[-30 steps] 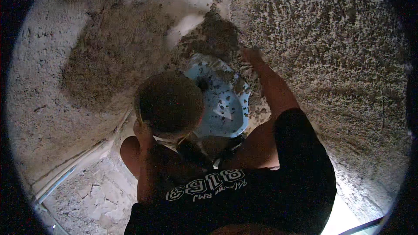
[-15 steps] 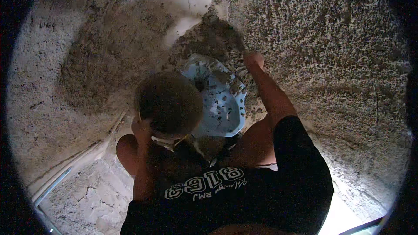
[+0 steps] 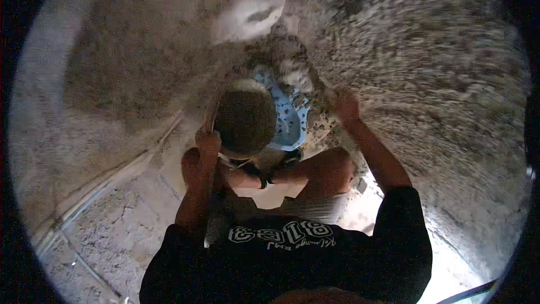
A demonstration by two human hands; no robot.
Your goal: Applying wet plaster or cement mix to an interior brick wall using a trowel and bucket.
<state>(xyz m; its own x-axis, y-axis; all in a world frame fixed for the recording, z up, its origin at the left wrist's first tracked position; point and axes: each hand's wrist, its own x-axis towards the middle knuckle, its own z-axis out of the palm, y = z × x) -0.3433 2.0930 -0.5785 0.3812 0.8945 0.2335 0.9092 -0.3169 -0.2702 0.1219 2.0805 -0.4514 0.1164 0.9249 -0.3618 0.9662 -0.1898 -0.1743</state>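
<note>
In the head view, my left hand (image 3: 208,143) grips the rim of a round bucket (image 3: 244,118) full of dark, mortar-like mix, held between my knees. Beside it lies a pale blue ceramic squat pan (image 3: 288,126), spattered with dark lumps and partly hidden by the bucket. My right hand (image 3: 345,104), closed at the right of the pan, holds what looks like a trowel (image 3: 318,81), blurred, reaching up-left toward the dark mortar patch (image 3: 270,48) in the corner behind the pan.
Rough plastered walls (image 3: 416,56) meet in a corner above the pan, with a paler smooth patch at the top. At lower left a thin pipe (image 3: 79,211) runs along a cracked, dusty floor (image 3: 121,231). Bright light shows at lower right.
The view has shifted and blurred. My right hand has moved lower and outward from the corner. The bucket appears higher and more tilted, covering more of the pan's left side.
</note>
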